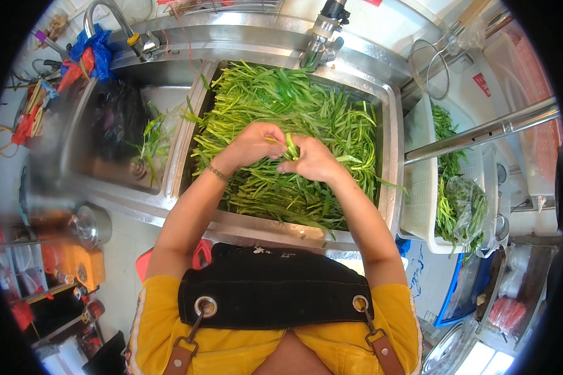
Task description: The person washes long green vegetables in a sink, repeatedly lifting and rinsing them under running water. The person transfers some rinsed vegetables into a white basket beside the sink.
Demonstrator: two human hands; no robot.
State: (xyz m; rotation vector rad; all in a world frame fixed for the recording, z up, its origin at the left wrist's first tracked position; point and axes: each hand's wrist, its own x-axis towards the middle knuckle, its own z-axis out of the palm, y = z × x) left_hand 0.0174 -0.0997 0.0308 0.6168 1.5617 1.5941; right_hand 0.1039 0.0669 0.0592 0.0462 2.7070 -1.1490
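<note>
Leafy greens with long pale stems fill a stainless steel sink basin before me. Above the middle of this heap my two hands meet. My left hand, with a beaded bracelet at its wrist, pinches a thin stem piece between thumb and fingers. Curved around a short bundle of green stems is my right hand, its thumb and fingers partly apart. The fingertips of both hands are close together at the bundle. Whether the stem piece and the bundle are joined cannot be told.
The left basin holds a black plastic bag and loose greens. A tap rises behind the main basin, another at the left. To the right are a metal pole, a white plastic basket with greens and a hanging strainer.
</note>
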